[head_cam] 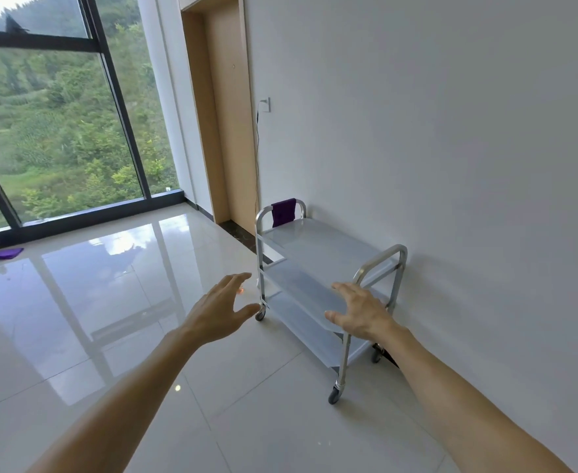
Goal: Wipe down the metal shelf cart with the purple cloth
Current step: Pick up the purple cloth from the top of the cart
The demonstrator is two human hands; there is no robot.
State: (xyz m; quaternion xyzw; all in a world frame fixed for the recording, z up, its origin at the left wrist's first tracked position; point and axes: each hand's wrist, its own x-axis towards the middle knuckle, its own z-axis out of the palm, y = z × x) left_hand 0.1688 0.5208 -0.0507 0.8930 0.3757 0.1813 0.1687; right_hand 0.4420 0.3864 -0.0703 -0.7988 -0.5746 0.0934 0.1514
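A metal shelf cart (318, 247) with three shelves and small wheels stands against the white wall at centre right. A purple cloth (283, 212) hangs over the cart's far handle. My left hand (221, 310) is stretched out in the air left of the cart, fingers spread, holding nothing. My right hand (357, 310) reaches forward in front of the cart's near end, just below the near handle (381, 259), fingers spread and empty. Both hands are well short of the cloth.
Glossy white floor tiles (144, 302) lie around the cart. A second purple cloth (6, 253) lies on the floor by the large window (52, 131). A wooden door (222, 124) and a wall socket with a dangling cable (264, 104) are beyond the cart.
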